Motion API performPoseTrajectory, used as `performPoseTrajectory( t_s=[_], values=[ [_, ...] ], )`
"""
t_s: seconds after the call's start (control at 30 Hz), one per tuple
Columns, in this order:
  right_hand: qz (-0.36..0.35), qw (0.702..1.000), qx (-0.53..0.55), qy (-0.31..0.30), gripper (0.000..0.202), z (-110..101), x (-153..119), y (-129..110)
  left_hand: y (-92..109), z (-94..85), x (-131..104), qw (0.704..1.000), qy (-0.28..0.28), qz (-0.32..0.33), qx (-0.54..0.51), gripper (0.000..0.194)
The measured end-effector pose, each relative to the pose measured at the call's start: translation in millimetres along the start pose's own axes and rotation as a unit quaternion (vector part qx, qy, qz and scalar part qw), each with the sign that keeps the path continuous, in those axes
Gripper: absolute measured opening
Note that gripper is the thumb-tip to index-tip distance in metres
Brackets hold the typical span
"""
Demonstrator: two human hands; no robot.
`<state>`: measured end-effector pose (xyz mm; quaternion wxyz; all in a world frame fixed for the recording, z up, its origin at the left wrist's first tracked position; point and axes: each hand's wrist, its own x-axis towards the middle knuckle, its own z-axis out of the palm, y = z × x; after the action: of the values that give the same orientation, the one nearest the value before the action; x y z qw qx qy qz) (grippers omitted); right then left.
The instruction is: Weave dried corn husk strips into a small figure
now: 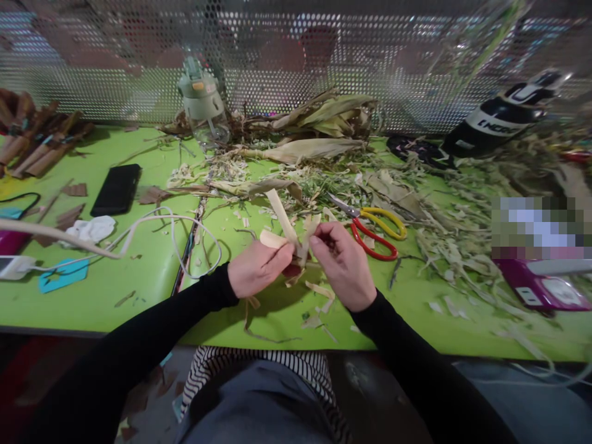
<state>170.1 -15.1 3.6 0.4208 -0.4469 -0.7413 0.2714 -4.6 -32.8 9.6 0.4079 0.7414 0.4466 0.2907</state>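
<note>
Right now, the left hand [261, 265] has its thumb and fingers closed on a bundle of pale cream, flat husk-like strips [283, 217], with two broad ends sticking out above the fingertips. Opposite it, the right hand [345, 262] pinches another upright end of the same bundle between thumb and fingers, so the piece sits between the two hands, over the bright green worktop [268, 324]. What lies beneath the fingers is partly hidden.

Just beyond the right hand, and to its right, we have the scissors with one red and one yellow handle [359, 213], metal blades spread slightly and pointing away to the left. Small pale scraps [320, 290] lie between the hands and the near edge.

Straight ahead of both hands, it's a spread of shredded green and tan plant matter [324, 179], with a long, dry, beige husk [309, 150] across it. Over to the left of the left hand, a white cable [173, 237] loops near it, and the black rectangular phone [115, 189] lies farther out. Beyond that hand, a pale green lidded bottle [203, 102] stands upright.
</note>
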Motion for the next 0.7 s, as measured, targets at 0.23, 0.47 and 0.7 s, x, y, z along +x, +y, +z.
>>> performPoseTrajectory(
  t_s=[0.23, 0.47, 0.7],
  values=[
    [-0.202, 0.944, -0.251, 0.069, 0.043, 3, -1, -2, -4, 4.4, 1, 0.997, -0.036, 0.006, 0.072, 0.032],
    [-0.207, 0.96, -0.189, 0.021, 0.019, 1, -1, -3, 0, 10.6, 0, 0.993, -0.07, 0.018, 0.094, 0.028],
    [-0.145, 0.984, -0.096, 0.037, 0.02, -4, -3, -6, -3, 10.0, 1, 0.996, -0.077, -0.023, -0.046, 0.029]
  ],
)
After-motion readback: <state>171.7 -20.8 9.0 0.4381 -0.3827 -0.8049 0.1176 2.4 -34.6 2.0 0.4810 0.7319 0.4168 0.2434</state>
